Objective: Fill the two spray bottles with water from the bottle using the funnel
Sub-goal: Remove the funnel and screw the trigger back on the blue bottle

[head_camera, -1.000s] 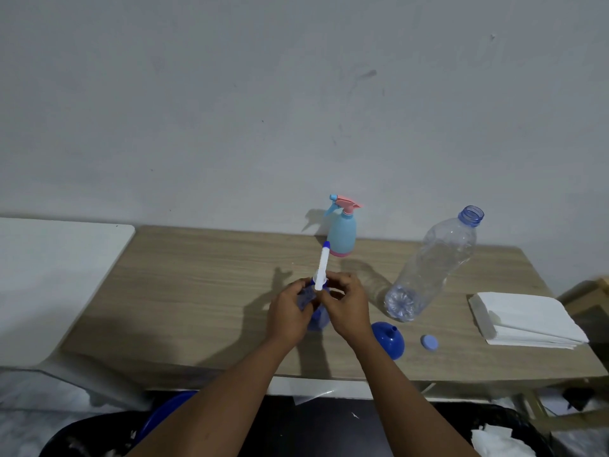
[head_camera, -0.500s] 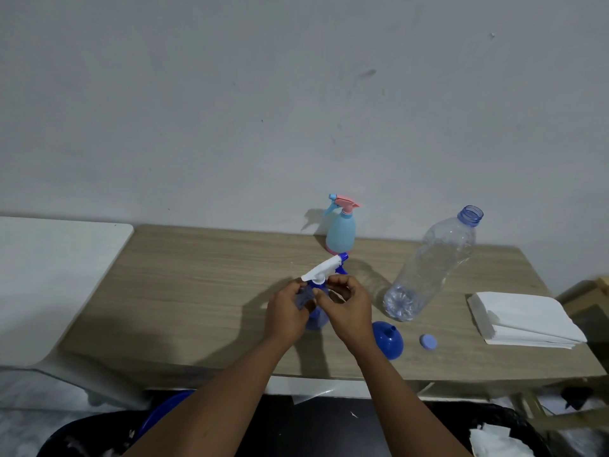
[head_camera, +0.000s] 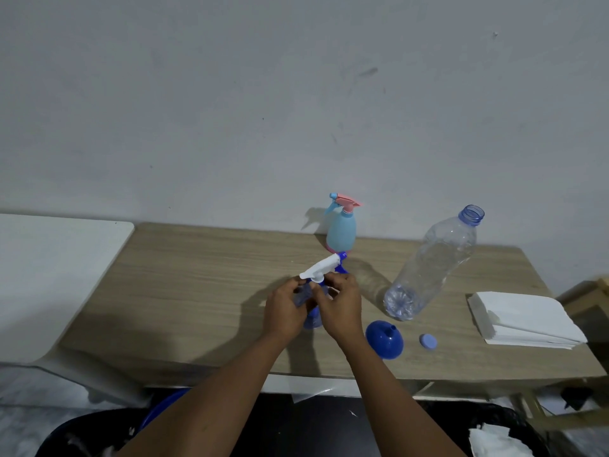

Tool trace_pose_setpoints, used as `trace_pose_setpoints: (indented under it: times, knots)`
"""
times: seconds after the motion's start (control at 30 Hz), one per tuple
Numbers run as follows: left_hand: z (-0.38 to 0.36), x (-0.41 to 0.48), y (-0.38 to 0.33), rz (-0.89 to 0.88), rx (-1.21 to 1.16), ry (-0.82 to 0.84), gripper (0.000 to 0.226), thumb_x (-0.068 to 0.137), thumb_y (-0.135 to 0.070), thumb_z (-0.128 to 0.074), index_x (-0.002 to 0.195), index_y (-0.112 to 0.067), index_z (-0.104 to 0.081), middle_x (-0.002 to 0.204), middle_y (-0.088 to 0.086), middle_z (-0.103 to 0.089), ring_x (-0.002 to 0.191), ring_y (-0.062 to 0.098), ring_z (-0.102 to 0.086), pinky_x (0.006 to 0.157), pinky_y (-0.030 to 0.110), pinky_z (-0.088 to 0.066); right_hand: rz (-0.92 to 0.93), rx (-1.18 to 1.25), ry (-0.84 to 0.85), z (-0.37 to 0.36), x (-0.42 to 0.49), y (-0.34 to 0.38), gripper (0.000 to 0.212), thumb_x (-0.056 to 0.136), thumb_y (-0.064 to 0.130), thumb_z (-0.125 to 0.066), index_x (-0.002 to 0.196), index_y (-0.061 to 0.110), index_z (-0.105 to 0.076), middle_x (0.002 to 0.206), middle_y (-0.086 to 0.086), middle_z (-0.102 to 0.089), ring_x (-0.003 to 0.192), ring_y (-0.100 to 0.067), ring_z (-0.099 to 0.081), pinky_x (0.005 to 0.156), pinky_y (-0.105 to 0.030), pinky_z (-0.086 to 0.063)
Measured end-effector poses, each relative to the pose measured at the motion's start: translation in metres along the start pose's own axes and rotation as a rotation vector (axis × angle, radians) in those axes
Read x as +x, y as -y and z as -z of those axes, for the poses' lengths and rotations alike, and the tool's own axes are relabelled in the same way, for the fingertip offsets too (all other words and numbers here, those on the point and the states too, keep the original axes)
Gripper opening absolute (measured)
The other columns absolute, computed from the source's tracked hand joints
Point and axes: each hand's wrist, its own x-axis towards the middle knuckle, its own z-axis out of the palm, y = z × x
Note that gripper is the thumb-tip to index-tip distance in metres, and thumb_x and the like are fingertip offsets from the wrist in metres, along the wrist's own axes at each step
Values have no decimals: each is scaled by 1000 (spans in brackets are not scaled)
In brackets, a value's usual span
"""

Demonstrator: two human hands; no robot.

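A blue spray bottle (head_camera: 313, 319) stands near the table's front edge, mostly hidden by my hands. My left hand (head_camera: 286, 308) grips its body. My right hand (head_camera: 339, 305) pinches the collar under its white spray head (head_camera: 321, 270), whose nozzle points back right. A light-blue spray bottle (head_camera: 341, 230) with a pink trigger stands at the back by the wall. The clear water bottle (head_camera: 431, 265) stands uncapped to the right. A blue funnel (head_camera: 384, 339) lies mouth down beside my right wrist, with the blue cap (head_camera: 428, 342) to its right.
A stack of white napkins (head_camera: 524, 319) lies at the right end of the wooden table (head_camera: 197, 291). A white surface (head_camera: 49, 275) adjoins the table on the left. Dark bins sit below the front edge.
The white spray head has turned from pointing straight away from me to angled toward the back right. Both hands stay on the blue spray bottle.
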Motion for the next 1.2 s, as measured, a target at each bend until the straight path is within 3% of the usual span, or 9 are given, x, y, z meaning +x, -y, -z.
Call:
trace_pose_setpoints:
  times: [0.1,0.27,0.4,0.5,0.67,0.87,0.97,1.1,1.2]
  knots:
    - [-1,1,5,11,-27,13,27,77,-16,-73,102,-25,-72,92,-9,-74,86,12,-70,78,38,-57,-49,57,-47,2,-1,-3,26,77,16,-82,95,23,-64,102,3,-66,94,-7,-65,81,-21,-54]
    - [2,3,7,12,-49,47,39,72,-12,-81,104,-32,-70,91,-13,-74,86,2,-68,75,29,-56,33,-44,57,3,4,-5,22,87,19,-73,104,32,-67,108,1,-62,98,4,-57,81,-15,-48]
    - [3,3,6,-9,-20,47,39,72,-16,-82,104,-35,-70,92,-14,-73,87,3,-68,76,25,-54,-34,10,-50,0,3,-3,26,79,18,-81,96,24,-64,105,1,-61,92,-3,-62,77,-13,-48]
    - [4,2,4,-13,-29,69,43,71,-14,-83,100,-43,-68,89,-22,-71,86,-2,-67,72,20,-51,14,-12,19,0,1,-7,23,85,19,-75,103,30,-64,105,2,-57,96,-4,-59,81,-15,-46]
    - [3,5,8,-12,-14,55,46,62,-38,-79,107,-35,-69,93,-13,-73,87,6,-69,77,31,-56,-62,28,-57,-3,6,-4,27,77,19,-83,94,23,-62,105,0,-59,92,-7,-62,77,-17,-49]
    - [3,6,11,-24,-16,65,43,66,-20,-84,105,-34,-70,94,-14,-73,88,6,-69,80,36,-57,17,-25,35,-3,5,-4,28,85,18,-75,95,41,-62,100,3,-53,93,-5,-58,80,-14,-45]
    - [5,7,12,-23,-5,75,45,68,-23,-83,108,-37,-69,96,-14,-73,90,5,-69,81,36,-57,-11,-19,-40,-3,7,0,25,81,17,-80,86,35,-63,96,6,-56,88,-6,-60,74,-15,-45]
    - [7,5,8,-45,-20,77,46,65,-30,-81,103,-50,-66,94,-18,-72,89,1,-68,81,33,-56,-5,-33,35,-2,9,-3,15,82,18,-78,90,27,-68,99,0,-58,89,-3,-59,76,-13,-45]
    - [5,6,9,-44,-3,55,50,64,-20,-83,100,-49,-65,92,-16,-72,87,3,-68,79,31,-56,-11,-59,9,-6,9,-3,7,83,18,-76,88,17,-70,93,-2,-58,82,2,-56,70,-6,-41]
